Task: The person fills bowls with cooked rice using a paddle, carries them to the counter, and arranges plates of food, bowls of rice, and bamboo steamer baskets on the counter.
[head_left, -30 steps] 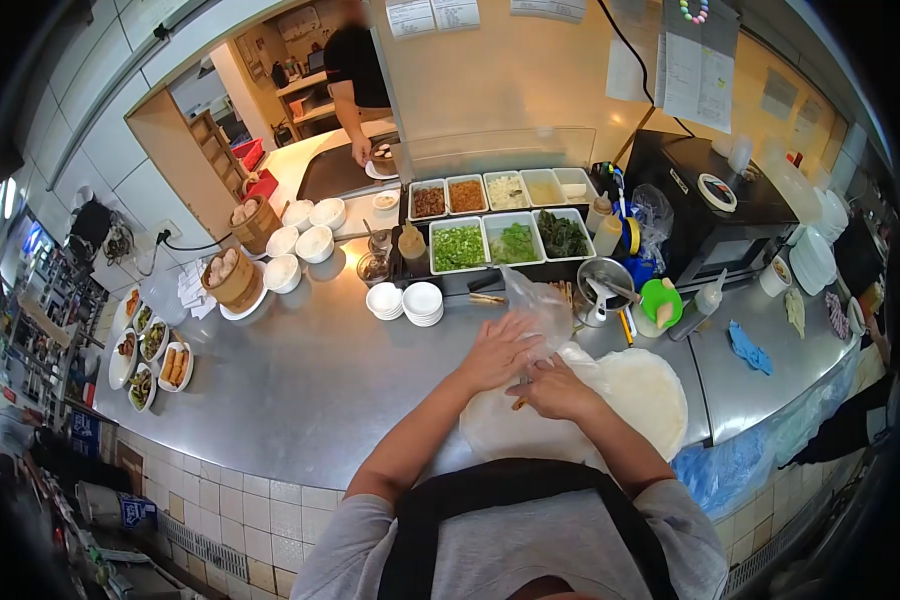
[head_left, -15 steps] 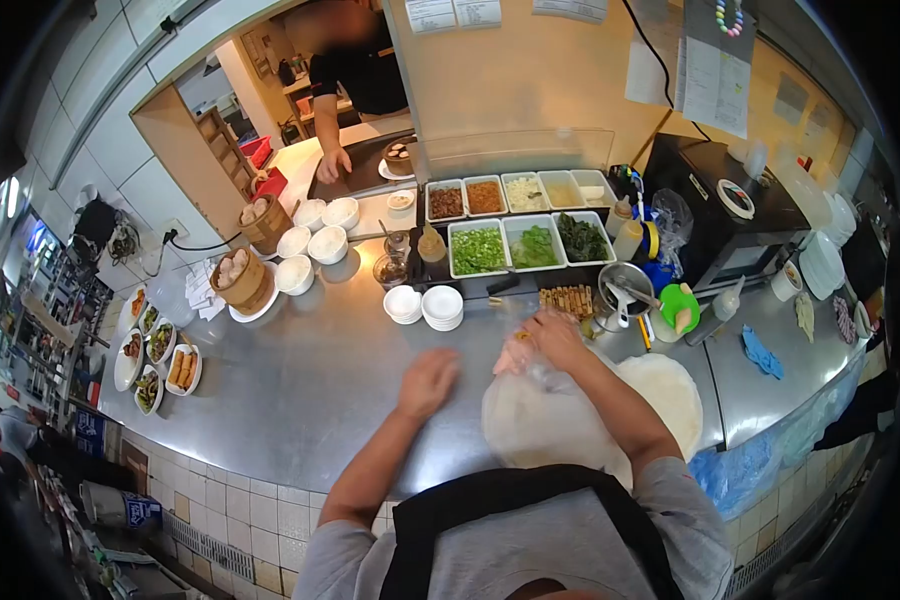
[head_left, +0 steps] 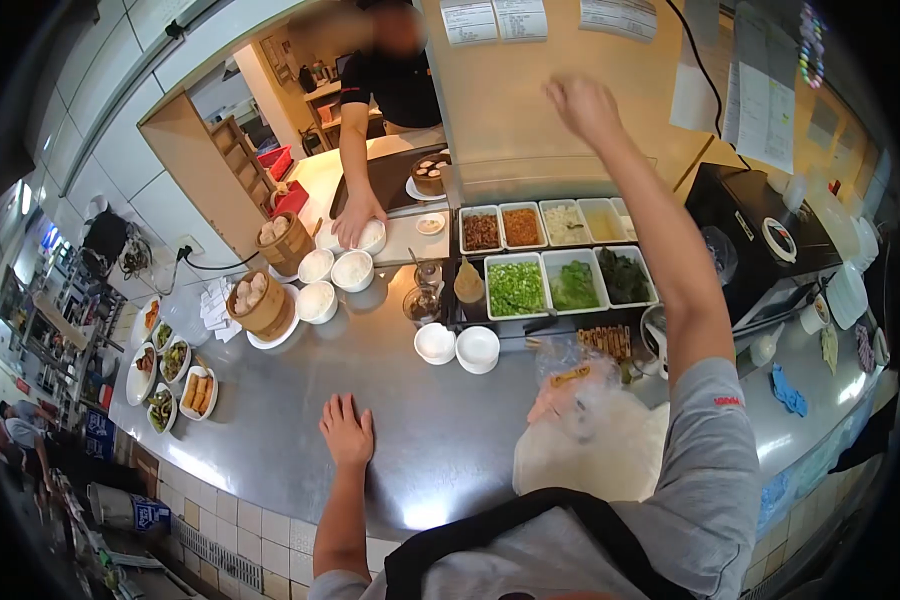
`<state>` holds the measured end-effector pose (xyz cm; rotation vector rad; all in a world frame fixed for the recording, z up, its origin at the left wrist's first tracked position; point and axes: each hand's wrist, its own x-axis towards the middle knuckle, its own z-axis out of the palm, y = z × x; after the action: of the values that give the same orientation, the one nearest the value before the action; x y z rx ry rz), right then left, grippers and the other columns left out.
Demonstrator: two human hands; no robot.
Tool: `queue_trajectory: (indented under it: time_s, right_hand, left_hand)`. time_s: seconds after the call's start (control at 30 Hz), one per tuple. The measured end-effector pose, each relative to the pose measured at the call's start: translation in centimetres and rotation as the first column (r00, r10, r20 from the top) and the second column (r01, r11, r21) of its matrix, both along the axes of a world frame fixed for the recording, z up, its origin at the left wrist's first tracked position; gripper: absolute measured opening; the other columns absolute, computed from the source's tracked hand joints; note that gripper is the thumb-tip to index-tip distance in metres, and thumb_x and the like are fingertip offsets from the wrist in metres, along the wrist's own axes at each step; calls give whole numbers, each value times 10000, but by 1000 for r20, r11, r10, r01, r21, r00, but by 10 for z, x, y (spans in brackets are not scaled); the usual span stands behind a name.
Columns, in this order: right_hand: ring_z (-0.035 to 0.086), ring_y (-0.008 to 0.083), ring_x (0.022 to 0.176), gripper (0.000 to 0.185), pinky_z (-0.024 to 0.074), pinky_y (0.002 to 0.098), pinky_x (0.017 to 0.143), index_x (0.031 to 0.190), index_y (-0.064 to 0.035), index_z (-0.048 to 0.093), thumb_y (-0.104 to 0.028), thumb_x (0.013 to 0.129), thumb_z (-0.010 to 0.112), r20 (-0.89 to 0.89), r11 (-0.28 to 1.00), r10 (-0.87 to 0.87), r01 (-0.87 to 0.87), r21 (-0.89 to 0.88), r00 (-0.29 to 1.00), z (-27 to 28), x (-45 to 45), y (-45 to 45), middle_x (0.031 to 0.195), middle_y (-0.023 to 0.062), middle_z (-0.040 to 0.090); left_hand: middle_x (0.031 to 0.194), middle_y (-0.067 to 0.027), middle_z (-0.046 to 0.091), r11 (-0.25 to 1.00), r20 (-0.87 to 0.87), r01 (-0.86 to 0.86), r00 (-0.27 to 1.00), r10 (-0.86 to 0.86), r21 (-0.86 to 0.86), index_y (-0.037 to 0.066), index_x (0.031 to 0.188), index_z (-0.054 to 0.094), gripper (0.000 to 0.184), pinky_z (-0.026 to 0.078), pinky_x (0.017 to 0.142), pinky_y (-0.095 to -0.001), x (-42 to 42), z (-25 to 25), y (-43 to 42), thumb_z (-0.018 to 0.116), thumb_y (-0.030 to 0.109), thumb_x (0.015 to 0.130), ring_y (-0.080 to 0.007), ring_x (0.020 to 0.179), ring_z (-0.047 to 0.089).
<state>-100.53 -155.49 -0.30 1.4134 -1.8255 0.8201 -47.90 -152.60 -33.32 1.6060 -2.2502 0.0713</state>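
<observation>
My left hand (head_left: 347, 430) lies on the steel counter (head_left: 270, 430), palm down with its fingers stretched out, holding nothing. High up at the back, my right hand (head_left: 582, 105) is raised in front of the wall, below the paper slips (head_left: 618, 16). Its fingers are curled closed; whatever may be in them is hidden. Under my right arm rests a clear plastic bag (head_left: 598, 405) with something pale pink and a yellow-brown strip at it. It sits on a stack of flat white rounds (head_left: 570, 460), partly behind my sleeve.
White trays of chopped toppings (head_left: 515, 285) line the back. Small white dishes (head_left: 477, 349), rice bowls (head_left: 317, 300) and a bamboo steamer (head_left: 260, 303) stand toward the left. A co-worker's hand (head_left: 358, 215) reaches through the hatch to a bowl. A black oven (head_left: 760, 230) is at right.
My right hand has left the plastic bag and risen to the wall. My left hand has moved left and flattened on the counter. The co-worker's hand has come to the rice bowls.
</observation>
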Motion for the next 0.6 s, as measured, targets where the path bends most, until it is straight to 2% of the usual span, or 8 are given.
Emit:
queue_trajectory:
  time_s: [0.13,0.17,0.23,0.47,0.5,0.53,0.57,0.6]
  right_hand:
    - [563,323,955,291,478,421,769,1087,-125,618,-94,833,479,-102,972,-3,-21,-235,995,54,-48,-76,1126,134,562]
    - [563,323,955,291,478,421,769,1087,-125,618,-94,833,479,-104,972,2,-27,-235,995,62,-45,-81,1126,134,562]
    - [567,383,886,158,459,460,762,890,8,566,-65,789,467,-209,974,-41,-8,-228,977,82,-35,-91,954,239,583]
    - [535,368,970,246,452,464,800,1007,-16,539,-43,775,463,-281,990,-30,-11,-144,959,69,-58,-114,1116,214,517]
    - [536,368,971,247,453,460,800,1008,-17,543,-48,773,473,-318,914,271,-347,-212,909,67,-64,-109,1116,214,521]
    - [537,368,971,248,455,456,801,1008,-19,546,-53,771,483,-372,725,532,-636,-264,761,65,-68,-104,1115,214,524]
    - [537,368,971,248,455,456,801,1008,-19,546,-53,771,483,-367,729,531,-632,-261,764,66,-68,-101,1115,214,524]
    - [519,370,1016,280,450,462,824,1054,-21,536,-66,783,483,-280,944,283,-318,-91,917,67,-65,-101,1180,215,496]
  left_hand:
    - [1330,-169,383,1000,-20,7,1000,-6,13,77,1259,432,495,232,1015,-481,-2,3,0,521,325,840,-343,1246,317]
    - [1330,-169,383,1000,-22,2,1000,-1,13,77,1259,432,495,232,1015,-481,-3,4,0,521,325,840,-343,1246,317]
    - [1330,-169,385,1000,-33,0,999,1,31,78,1262,432,499,231,1016,-481,-4,6,-1,524,324,838,-347,1245,318]
    - [1313,-170,406,1000,0,-7,1000,7,7,77,1254,445,472,254,1015,-465,-8,8,0,529,294,843,-364,1224,343]
    - [1324,-167,394,1000,2,-10,1000,10,17,80,1259,440,485,244,1016,-471,-7,7,-1,528,308,840,-354,1235,332]
    - [1335,-165,382,1000,3,-12,1000,12,25,83,1265,435,498,234,1017,-477,-7,7,-1,526,322,837,-344,1246,320]
    - [1337,-161,382,1000,4,-11,1000,11,29,85,1267,434,499,234,1017,-476,-7,7,-1,528,318,835,-344,1248,318]
    - [1337,-161,382,999,5,-9,1000,9,34,85,1267,434,499,234,1017,-476,-8,7,0,528,318,835,-344,1248,318]
